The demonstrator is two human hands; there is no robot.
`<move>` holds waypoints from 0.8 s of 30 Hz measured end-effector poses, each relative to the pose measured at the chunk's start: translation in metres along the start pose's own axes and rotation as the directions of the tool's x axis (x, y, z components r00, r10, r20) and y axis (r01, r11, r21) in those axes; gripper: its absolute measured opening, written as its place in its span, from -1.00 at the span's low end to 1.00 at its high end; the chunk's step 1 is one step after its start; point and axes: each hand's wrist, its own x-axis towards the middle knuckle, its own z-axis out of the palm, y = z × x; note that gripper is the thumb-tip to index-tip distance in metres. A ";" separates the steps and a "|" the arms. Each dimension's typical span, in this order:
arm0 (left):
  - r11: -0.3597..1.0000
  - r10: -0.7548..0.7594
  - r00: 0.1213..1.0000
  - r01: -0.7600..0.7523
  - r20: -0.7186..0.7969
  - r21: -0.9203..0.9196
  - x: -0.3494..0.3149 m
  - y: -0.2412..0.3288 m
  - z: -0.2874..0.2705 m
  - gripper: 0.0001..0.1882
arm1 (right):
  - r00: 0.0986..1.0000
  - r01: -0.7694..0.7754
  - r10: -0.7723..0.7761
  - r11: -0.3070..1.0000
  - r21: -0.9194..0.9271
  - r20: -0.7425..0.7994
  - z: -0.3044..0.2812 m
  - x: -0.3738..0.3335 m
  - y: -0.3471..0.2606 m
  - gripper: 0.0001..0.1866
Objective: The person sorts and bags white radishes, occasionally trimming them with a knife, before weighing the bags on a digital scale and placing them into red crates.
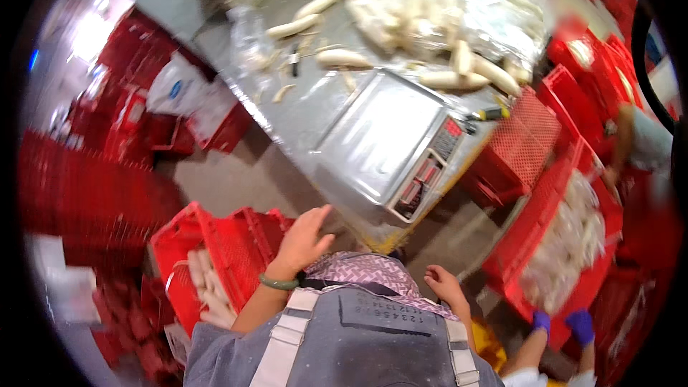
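Observation:
My left hand, with a green bangle at the wrist, hangs in front of my apron near the table's corner. Its fingers are stretched out and hold nothing. My right hand is low by my right side, fingers loosely bent and apart, with nothing visible in it. Ahead, a weighing scale with a bare silver platform and a keypad stands on the metal table. Beyond it are long white root vegetables, some loose, and several in clear plastic bags. A yellow-and-black handled tool lies beside the scale.
Left of me, a red crate holds white roots, with stacked red crates beyond. Another red crate of bagged roots stands to the right. A co-worker's purple-gloved hands touch its near end; another person's arm reaches along its far side.

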 end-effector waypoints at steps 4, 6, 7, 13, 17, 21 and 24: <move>0.994 -0.061 0.997 0.065 -0.046 0.087 -0.013 -0.030 -0.018 -0.33 | 0.982 0.156 -0.187 0.873 0.461 0.022 -0.004 0.001 -0.095 -0.59; 0.963 -0.197 0.974 0.213 -0.114 0.162 -0.009 -0.054 -0.022 -0.33 | 0.973 0.161 -0.223 0.844 0.512 0.062 0.003 0.003 -0.132 -0.58; 0.960 -0.211 0.968 0.231 -0.136 0.155 0.000 -0.062 -0.028 -0.33 | 0.967 0.168 -0.245 0.825 0.539 0.074 0.006 0.006 -0.152 -0.58; 0.912 -0.303 0.941 0.332 -0.149 0.239 0.061 -0.135 -0.075 -0.35 | 0.937 0.209 -0.292 0.909 0.361 0.193 0.018 0.027 -0.259 -0.60; 0.938 -0.242 0.954 0.277 -0.179 0.206 0.109 -0.229 -0.121 -0.37 | 0.944 0.186 -0.284 0.877 0.442 0.166 0.056 0.073 -0.330 -0.59; 0.976 -0.064 0.989 0.090 -0.132 0.200 0.176 -0.312 -0.158 -0.39 | 0.983 0.129 -0.181 0.828 0.546 0.043 0.106 0.123 -0.387 -0.62; 0.995 0.002 0.996 0.006 -0.087 0.095 0.214 -0.327 -0.183 -0.44 | 0.947 0.317 -0.318 0.909 0.270 -0.040 0.119 0.152 -0.420 -0.63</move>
